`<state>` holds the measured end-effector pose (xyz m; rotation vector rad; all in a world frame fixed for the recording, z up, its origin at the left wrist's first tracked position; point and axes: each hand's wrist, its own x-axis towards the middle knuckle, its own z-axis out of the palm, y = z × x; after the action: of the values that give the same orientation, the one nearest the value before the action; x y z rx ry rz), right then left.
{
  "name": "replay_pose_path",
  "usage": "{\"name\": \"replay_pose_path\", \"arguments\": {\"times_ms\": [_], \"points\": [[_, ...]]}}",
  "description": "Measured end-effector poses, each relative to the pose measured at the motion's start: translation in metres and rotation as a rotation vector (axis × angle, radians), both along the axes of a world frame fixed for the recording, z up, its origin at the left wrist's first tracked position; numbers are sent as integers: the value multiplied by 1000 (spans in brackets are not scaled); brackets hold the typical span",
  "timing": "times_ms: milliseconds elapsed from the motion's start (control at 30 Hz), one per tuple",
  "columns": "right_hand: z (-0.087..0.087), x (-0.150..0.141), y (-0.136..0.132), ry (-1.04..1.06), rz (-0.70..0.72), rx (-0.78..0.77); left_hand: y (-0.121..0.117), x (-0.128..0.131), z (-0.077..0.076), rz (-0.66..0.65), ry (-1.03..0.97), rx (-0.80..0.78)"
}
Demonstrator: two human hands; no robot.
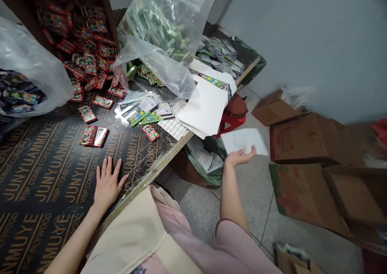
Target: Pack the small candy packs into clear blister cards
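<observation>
White paper sheet (244,141) over right hand (240,157), left hand (108,183) near plywood table edge (148,178)

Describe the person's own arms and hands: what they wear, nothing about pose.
The left hand and right hand are bare, with no gloves, watch or bracelet showing. The right arm comes out of a loose pink short sleeve, and a cream cloth panel covers the pink top.

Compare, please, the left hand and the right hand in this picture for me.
The left hand lies flat on the black plywood table, fingers spread, while the right hand is raised over the floor. The left hand rests near red packets; the right hand reaches a white sheet. Both are bare.
</observation>
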<state>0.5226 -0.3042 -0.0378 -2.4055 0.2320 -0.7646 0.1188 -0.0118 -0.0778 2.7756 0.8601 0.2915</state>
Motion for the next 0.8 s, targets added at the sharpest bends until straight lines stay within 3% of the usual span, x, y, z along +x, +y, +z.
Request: {"name": "replay_pose_path", "arguments": {"times_ms": [100,200,300,400,467,600,800], "points": [[-47,-21,-9,171,85,-40,-2,-1,-1,5,7,20],[-64,-43,15,183,206,-86,-2,0,0,7,34,53],[-52,-53,59,44,469,-220,-1,1,2,17,68,78],[-34,-56,112,32,987,-357,-2,1,3,24,88,99],[-27,-56,141,133,1214,-469,-2,1,3,20,95,107],[-19,-52,171,265,1206,-675,-3,1,2,24,96,105],[-7,-40,168,221,1250,-835,-5,4,9,42,119,56]]}}
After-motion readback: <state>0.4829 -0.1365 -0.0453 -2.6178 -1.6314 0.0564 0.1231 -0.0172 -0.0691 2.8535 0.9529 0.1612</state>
